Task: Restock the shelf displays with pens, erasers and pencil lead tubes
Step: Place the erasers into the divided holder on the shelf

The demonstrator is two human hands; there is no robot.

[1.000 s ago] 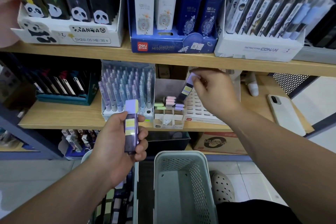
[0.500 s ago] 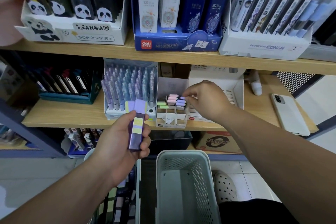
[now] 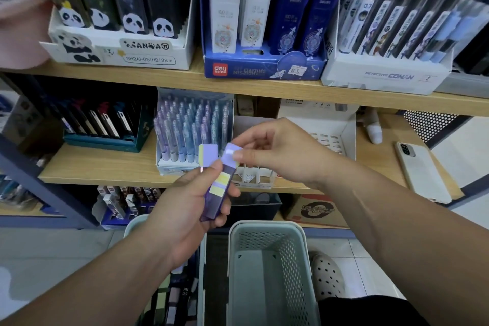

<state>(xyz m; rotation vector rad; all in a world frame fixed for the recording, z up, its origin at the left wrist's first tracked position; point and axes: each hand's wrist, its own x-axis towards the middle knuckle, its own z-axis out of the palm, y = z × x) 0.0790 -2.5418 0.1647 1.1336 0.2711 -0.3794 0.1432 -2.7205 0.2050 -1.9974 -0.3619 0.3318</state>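
While the left hand point(image 3: 190, 206) clasps 2 purple lead tubes point(image 3: 215, 193) in curled fingers, the right hand point(image 3: 280, 151) pinches 1 tube's lilac cap point(image 3: 230, 156) between thumb and forefinger, just above the left thumb; a grey basket point(image 3: 267, 227) sits below them.

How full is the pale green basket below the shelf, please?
Empty, as far as visible: the basket shows only its perforated walls and bare floor.

Your tube point(image 3: 221, 183) is glossy, translucent purple plastic. The shelf point(image 3: 105, 164) looks like smooth, matt wood. Your basket point(image 3: 264, 226) is matt, perforated plastic.
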